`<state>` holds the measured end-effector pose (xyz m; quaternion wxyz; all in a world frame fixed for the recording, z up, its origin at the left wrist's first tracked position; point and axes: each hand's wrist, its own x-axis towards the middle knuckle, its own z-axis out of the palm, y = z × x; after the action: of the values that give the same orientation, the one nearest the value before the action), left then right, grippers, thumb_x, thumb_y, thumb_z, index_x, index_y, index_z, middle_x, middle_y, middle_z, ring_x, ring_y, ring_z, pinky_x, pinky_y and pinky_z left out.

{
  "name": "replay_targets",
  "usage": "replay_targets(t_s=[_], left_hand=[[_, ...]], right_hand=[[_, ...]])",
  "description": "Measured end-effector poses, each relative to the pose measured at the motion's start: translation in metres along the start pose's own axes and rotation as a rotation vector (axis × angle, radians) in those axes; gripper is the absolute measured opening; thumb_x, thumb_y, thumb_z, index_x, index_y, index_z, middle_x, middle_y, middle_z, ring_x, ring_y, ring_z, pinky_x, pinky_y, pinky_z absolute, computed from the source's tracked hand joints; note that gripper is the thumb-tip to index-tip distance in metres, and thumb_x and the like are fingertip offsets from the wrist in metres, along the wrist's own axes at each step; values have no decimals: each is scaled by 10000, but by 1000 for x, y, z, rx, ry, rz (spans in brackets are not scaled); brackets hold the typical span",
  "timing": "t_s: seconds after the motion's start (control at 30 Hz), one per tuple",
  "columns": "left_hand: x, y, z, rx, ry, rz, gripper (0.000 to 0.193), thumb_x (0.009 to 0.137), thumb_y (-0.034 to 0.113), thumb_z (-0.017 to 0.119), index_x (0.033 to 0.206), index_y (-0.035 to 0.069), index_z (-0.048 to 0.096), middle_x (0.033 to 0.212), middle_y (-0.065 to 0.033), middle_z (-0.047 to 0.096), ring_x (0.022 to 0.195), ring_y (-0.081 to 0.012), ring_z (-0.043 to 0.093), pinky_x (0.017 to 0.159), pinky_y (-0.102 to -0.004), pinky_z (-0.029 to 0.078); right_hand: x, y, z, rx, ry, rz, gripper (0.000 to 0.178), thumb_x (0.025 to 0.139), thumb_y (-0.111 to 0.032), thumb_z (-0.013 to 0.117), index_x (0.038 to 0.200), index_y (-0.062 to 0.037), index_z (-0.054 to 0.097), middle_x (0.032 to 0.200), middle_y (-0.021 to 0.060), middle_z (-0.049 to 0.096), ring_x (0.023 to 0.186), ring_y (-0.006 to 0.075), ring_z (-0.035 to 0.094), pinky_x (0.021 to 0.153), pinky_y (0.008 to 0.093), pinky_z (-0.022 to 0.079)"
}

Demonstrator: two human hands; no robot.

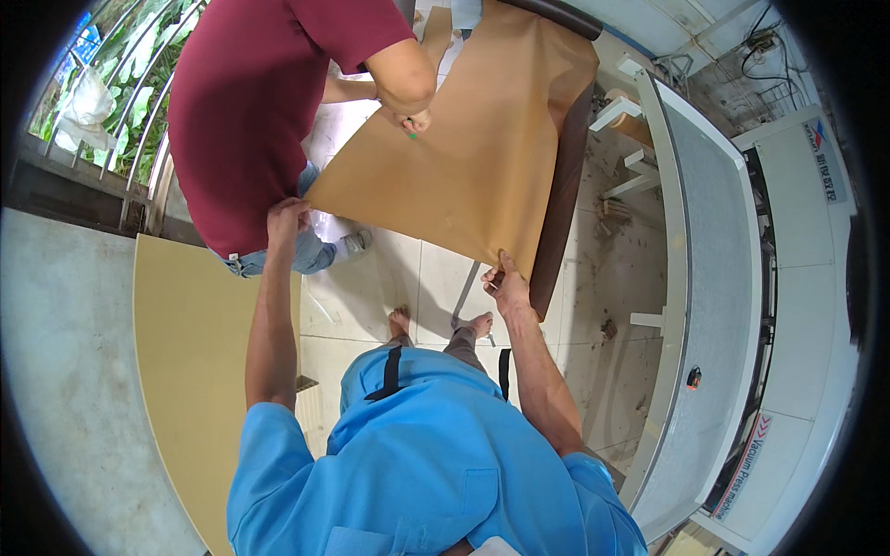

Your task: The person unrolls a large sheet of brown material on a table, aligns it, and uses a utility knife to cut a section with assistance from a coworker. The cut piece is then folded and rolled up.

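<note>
A large tan sheet [454, 176], smooth and flexible, stretches out in front of me, with a dark brown roll or underside along its right edge. My left hand [286, 222] is closed on its near left corner, beside a co-worker's back. Near the right corner, my right hand [507, 285] pinches the same sheet between thumb and fingers. The near edge runs fairly straight between my hands. A co-worker in a maroon shirt [250, 111] bends over the left side, one hand [415, 122] on the sheet with a small green object in it, mostly hidden.
To the right stands a long white machine [807, 343] with a grey bed [718, 278]; a small orange-black object [693, 377] lies on it. A pale yellow board [199, 352] is at my left. Wooden offcuts and debris [612, 215] litter the tiled floor [593, 371]. Window bars [139, 120] line the far left.
</note>
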<state>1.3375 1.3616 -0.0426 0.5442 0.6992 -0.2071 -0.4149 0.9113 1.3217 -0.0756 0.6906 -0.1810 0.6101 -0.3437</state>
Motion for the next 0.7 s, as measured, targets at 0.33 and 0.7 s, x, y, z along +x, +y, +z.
replay_targets(t_s=[0.33,0.7], left_hand=[[3,-1,-3,7,-10,0,117,774,106,595,666,58,596,557,-18,542,458,-99,478,437,-234,343],[19,-14,-12,50,-82,25,149,819,144,587,683,83,592,548,4,527,457,-79,464,415,-219,296]], right_hand=[[-1,-1,2,-25,-13,3,258,952,-378,515,1101,-177,575,625,-26,490,655,144,558,661,326,422],[-1,-3,4,4,-3,20,243,952,-366,521,1068,-166,596,617,-19,487,656,149,555,658,332,426]])
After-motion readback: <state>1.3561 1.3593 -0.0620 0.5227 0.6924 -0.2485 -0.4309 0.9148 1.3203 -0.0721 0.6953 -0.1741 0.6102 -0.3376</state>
